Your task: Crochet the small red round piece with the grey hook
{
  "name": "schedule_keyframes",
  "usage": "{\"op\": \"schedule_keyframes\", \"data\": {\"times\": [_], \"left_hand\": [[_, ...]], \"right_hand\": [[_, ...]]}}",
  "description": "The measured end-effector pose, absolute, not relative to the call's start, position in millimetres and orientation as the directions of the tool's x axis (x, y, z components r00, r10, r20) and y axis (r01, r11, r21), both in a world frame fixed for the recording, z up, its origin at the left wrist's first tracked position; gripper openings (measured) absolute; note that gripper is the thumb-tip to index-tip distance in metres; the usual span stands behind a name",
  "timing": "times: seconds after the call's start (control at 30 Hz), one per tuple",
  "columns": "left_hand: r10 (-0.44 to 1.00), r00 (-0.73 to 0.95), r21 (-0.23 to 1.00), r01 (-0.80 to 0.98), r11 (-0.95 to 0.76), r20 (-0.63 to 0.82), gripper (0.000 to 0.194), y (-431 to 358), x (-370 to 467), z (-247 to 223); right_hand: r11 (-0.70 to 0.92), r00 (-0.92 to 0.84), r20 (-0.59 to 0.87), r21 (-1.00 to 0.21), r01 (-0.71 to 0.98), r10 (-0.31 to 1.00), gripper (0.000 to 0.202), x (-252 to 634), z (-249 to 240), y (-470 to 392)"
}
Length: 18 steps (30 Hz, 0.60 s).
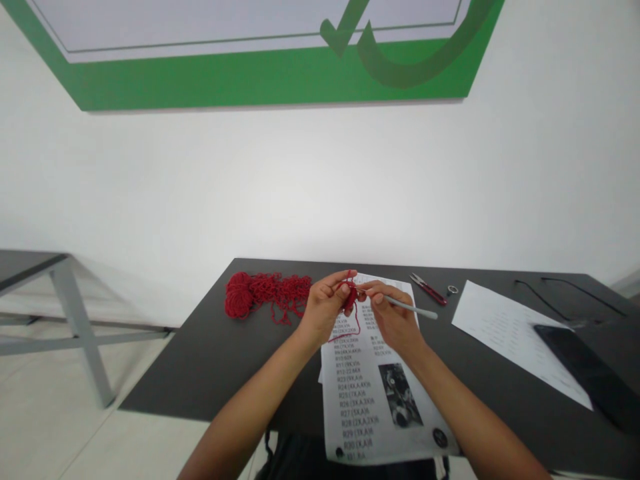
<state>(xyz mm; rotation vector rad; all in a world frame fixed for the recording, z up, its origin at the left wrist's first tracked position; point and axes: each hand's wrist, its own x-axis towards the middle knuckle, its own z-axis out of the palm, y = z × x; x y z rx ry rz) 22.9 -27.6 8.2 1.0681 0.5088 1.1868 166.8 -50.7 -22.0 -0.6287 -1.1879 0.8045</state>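
Note:
My left hand (325,303) pinches a small piece of red crochet work (351,297), with red yarn running up over the fingers. In my right hand (395,317) is a crochet hook (419,311) with a grey handle, its tip meeting the red piece. A loose strand of red yarn hangs in a loop below the work. Left of my hands lies a red yarn ball (240,295) with a tangled heap of yarn (281,291) beside it. Under both hands is a printed pattern sheet (357,400) with rows of text and a dark photo.
Red-handled thread snips (429,289) and a small ring-like item (453,291) lie at the back right of the dark table (210,373). Farther right are another white sheet (505,333), a black phone (585,367) and eyeglasses (545,300). A second table (30,267) stands at left.

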Motion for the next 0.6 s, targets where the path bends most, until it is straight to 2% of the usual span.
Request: {"op": "schedule_keyframes", "data": {"times": [0.17, 0.23, 0.3, 0.37, 0.47, 0.53, 0.6], "left_hand": [[0.876, 0.475, 0.796, -0.559, 0.232, 0.079, 0.047, -32.7, 21.0, 12.1], [0.86, 0.509, 0.77, -0.56, 0.306, 0.028, 0.047, -34.1, 20.6, 11.9], [0.858, 0.513, 0.774, -0.553, 0.309, 0.024, 0.05, -34.1, 21.1, 10.4], [0.873, 0.48, 0.816, -0.539, 0.211, 0.091, 0.054, -32.8, 21.8, 8.2], [0.911, 0.302, 0.878, -0.464, -0.118, 0.282, 0.056, -30.8, 21.4, 6.0], [0.892, 0.147, 0.875, -0.315, -0.367, 0.427, 0.049, -31.3, 19.8, 5.7], [0.834, 0.053, 0.833, -0.115, -0.541, 0.549, 0.041, -33.2, 18.0, 5.8]], "right_hand": [[0.573, 0.106, 0.571, -0.763, -0.299, 0.814, 0.014, 170.2, -19.7, -53.2], [0.536, 0.11, 0.534, -0.773, -0.339, 0.839, 0.017, 169.1, -19.7, -54.1], [0.489, 0.133, 0.475, -0.799, -0.351, 0.87, 0.025, 166.3, -20.2, -54.8], [0.452, 0.166, 0.421, -0.821, -0.349, 0.892, 0.032, 162.9, -20.8, -54.8], [0.447, 0.184, 0.408, -0.819, -0.359, 0.894, 0.034, 160.7, -20.5, -54.1], [0.488, 0.154, 0.464, -0.801, -0.347, 0.872, 0.029, 162.9, -18.8, -54.3], [0.55, 0.13, 0.537, -0.788, -0.276, 0.834, 0.024, 167.3, -15.9, -56.1]]}}
